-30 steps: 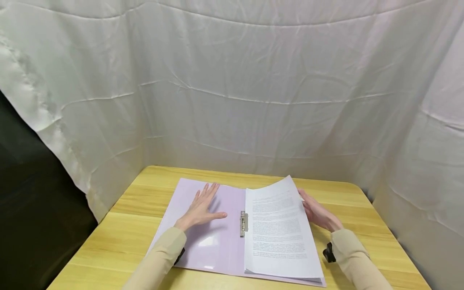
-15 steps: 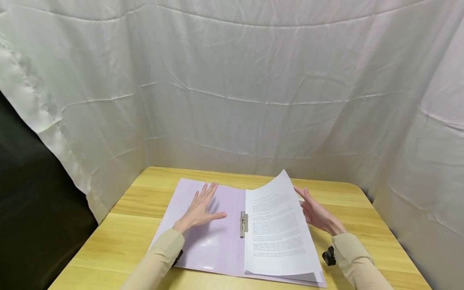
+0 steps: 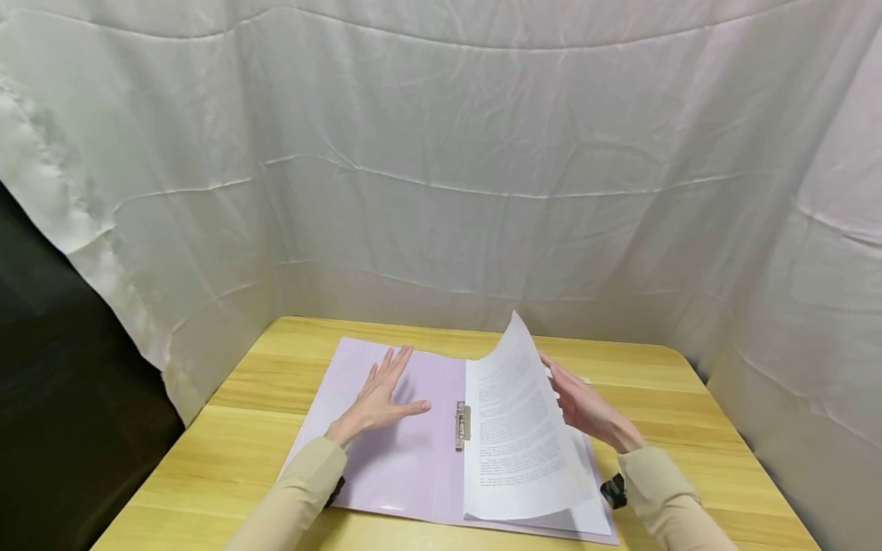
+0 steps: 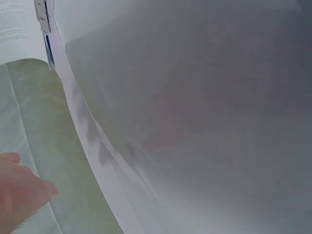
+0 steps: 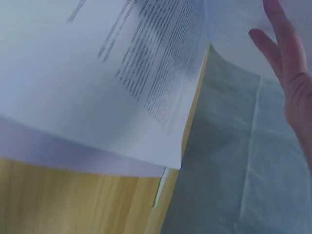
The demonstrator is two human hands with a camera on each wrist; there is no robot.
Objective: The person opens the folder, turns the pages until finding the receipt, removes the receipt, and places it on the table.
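A lilac clip folder [image 3: 413, 474] lies spread flat on the table, a metal clip [image 3: 462, 426] at its spine. Printed sheets [image 3: 517, 451] are on its right side, and the top ones curve up with their far corner raised. My right hand [image 3: 586, 402] is at the right edge of the lifted sheets, its fingertips partly hidden behind them; in the right wrist view its fingers [image 5: 290, 46] look straight. Over the left cover is my left hand [image 3: 377, 398], fingers spread and holding nothing. Whether it touches the cover, I cannot tell.
The wooden table [image 3: 227, 436] has rounded far corners. Pale curtains [image 3: 441, 184] hang behind it and at both sides. A dark area [image 3: 62, 383] shows at the left. A small pale tab [image 5: 160, 187] sticks out by the folder's edge.
The right hand has moved left, and the lifted sheets have bent further up and left, showing more of the sheets underneath. The left hand stays nearly where it was.
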